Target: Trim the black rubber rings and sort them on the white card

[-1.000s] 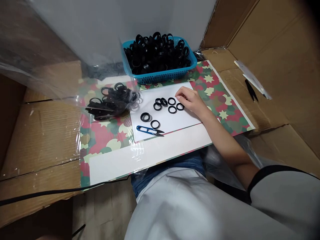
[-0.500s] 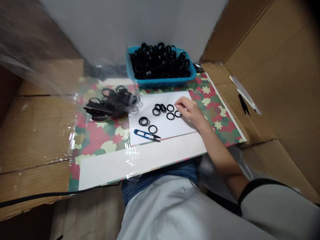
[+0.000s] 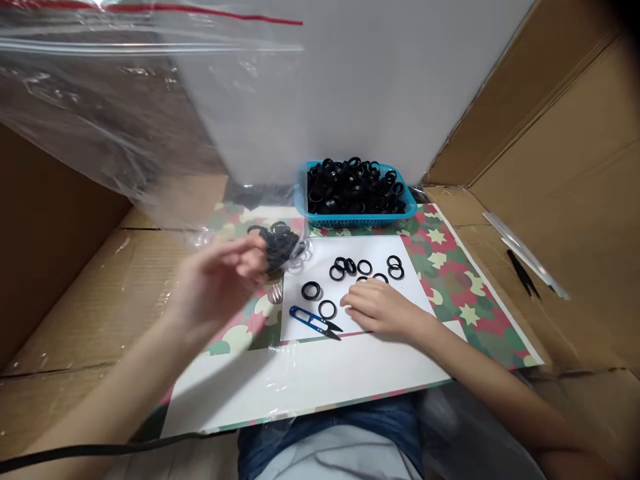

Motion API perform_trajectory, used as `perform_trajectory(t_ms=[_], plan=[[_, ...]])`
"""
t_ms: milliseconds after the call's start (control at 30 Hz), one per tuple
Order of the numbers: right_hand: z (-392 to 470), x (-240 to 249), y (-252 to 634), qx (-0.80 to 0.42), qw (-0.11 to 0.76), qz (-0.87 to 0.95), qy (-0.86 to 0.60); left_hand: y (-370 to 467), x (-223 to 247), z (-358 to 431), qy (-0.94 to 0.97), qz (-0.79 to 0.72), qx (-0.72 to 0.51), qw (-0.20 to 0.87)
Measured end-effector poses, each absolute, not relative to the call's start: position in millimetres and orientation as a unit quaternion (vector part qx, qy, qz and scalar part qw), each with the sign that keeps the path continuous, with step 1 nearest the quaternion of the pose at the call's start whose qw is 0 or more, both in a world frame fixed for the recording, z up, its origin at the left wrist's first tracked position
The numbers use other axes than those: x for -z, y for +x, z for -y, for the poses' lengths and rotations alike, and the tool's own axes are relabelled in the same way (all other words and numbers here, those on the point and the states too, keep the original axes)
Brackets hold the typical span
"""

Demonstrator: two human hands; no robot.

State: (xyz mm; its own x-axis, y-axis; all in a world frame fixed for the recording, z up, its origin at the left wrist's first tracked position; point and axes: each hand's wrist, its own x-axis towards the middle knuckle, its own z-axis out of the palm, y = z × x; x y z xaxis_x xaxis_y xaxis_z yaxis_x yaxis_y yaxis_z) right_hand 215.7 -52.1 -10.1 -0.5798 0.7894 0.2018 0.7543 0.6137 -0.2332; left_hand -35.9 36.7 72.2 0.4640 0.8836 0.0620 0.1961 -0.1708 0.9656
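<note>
My left hand (image 3: 223, 277) is raised at the left, smeared by motion, in front of a pile of black rubber rings (image 3: 280, 243) seen through a clear plastic bag; whether it holds anything is not clear. Low over the white sheet (image 3: 310, 260), my right hand (image 3: 377, 305) has its fingers stretched leftward and slightly bent, with nothing visible in them. It partly covers black rings just behind it. Other loose rings lie close by: a small cluster (image 3: 345, 267), an overlapping pair (image 3: 395, 268) and a single ring (image 3: 327, 309). Blue thread snips (image 3: 315, 322) rest near the sheet's front edge.
A blue basket (image 3: 360, 219) heaped with black rings stands at the back. The clear zip bag (image 3: 240, 87) spreads across the upper left. Black tweezers (image 3: 523, 273) lie on the cardboard at right. A black cable (image 3: 100, 450) crosses the lower left.
My left hand has come into view from the left. My right hand has moved toward me over the sheet, and an overlapping pair of rings now shows at the right. The view has tilted up.
</note>
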Motion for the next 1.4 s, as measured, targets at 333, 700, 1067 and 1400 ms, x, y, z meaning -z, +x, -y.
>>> perform_trajectory(t_ms=[333, 700, 1067, 1400], plan=[[27.0, 20.5, 210.5, -0.074, 0.158, 0.702, -0.690, -8.8, -3.1, -22.2, 0.866, -0.273, -0.294, 0.297], [25.8, 27.4, 214.6, 0.123, 0.129, 0.750, -0.637, -16.5, 6.3, -20.5, 0.921, -0.237, -0.264, 0.158], [85.8, 10.6, 210.1, 0.048, 0.105, 0.831, -0.544, -17.7, 4.3, -22.6, 0.912, -0.248, -0.289, 0.154], [73.7, 17.2, 239.5, 0.090, 0.114, 0.783, -0.605, -16.2, 8.1, -27.2, 0.917, -0.245, -0.289, 0.128]])
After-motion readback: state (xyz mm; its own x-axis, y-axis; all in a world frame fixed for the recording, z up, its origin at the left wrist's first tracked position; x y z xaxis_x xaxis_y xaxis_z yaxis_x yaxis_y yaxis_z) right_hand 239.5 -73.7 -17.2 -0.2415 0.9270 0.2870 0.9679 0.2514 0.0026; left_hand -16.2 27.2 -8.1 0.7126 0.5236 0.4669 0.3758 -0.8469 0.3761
